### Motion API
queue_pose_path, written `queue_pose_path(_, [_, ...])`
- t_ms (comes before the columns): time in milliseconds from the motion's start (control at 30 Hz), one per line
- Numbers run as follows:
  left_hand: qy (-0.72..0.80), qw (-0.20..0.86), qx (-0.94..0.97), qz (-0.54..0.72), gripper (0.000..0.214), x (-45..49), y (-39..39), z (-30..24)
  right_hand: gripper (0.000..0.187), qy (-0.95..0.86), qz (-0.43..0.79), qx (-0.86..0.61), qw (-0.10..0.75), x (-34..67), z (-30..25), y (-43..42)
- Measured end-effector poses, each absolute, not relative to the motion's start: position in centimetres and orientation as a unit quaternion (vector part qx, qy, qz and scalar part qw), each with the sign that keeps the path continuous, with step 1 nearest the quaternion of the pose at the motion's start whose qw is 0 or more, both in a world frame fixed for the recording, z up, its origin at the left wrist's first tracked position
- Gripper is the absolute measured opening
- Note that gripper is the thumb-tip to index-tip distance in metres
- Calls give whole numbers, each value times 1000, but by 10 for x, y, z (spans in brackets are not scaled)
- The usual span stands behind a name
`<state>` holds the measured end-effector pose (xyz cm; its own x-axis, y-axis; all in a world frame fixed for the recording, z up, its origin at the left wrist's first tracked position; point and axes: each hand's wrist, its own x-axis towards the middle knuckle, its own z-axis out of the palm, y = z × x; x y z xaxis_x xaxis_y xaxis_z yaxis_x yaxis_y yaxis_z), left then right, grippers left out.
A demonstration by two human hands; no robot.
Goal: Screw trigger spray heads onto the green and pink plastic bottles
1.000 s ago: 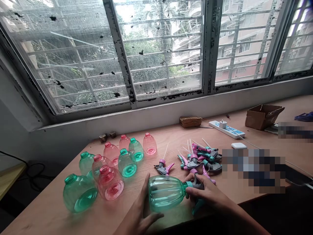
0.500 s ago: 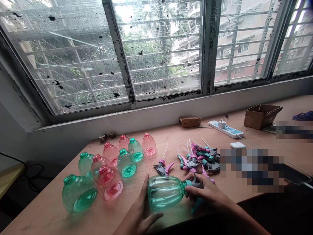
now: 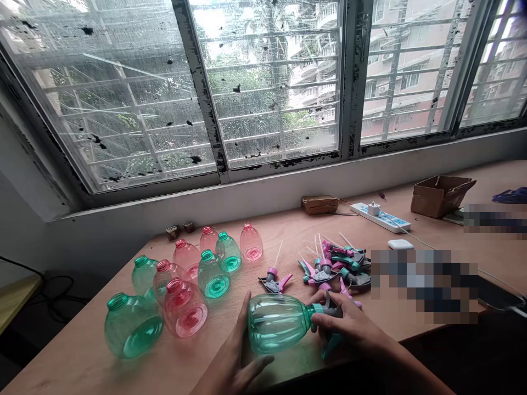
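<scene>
A clear green plastic spray bottle [image 3: 278,323] lies on its side in the air above the table's front edge, its base to the left. My left hand [image 3: 236,345] cups the base end, with the bottle between the fingers and the thumb. At the neck, my right hand [image 3: 343,318] is closed around the trigger spray head [image 3: 330,311], whose green collar sits on the bottle's mouth. The green trigger shows below my right fingers. Just behind the bottle lies a loose pink and grey spray head [image 3: 272,281] with its tube pointing up.
Several capless green bottles [image 3: 134,326] and pink bottles [image 3: 186,308] stand at left. A pile of spray heads [image 3: 335,263] lies behind my right hand. Farther back are a power strip [image 3: 381,216], a white case [image 3: 400,244], an open cardboard box [image 3: 441,196] and a brown packet [image 3: 320,204].
The bottle has shifted very slightly to the left and up in my hands. Both hands keep nearly the same place and hold; the other things have not moved.
</scene>
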<state>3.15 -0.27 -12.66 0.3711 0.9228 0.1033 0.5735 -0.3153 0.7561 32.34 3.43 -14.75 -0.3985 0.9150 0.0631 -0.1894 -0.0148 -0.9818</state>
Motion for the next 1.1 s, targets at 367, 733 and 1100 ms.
queue_pose_path(367, [490,324,760,279,99,33,-1,-124,37,-555,626,-341,429,322,-144,31])
queue_pose_path(733, [489,333,760,269,101,26,-1,-129,37,-557,624,-341,429,323,-147,34])
queue_pose_path(1100, [472,345,757,291,105,26,4,-135,35,-557,627,-335,430,323,-147,34])
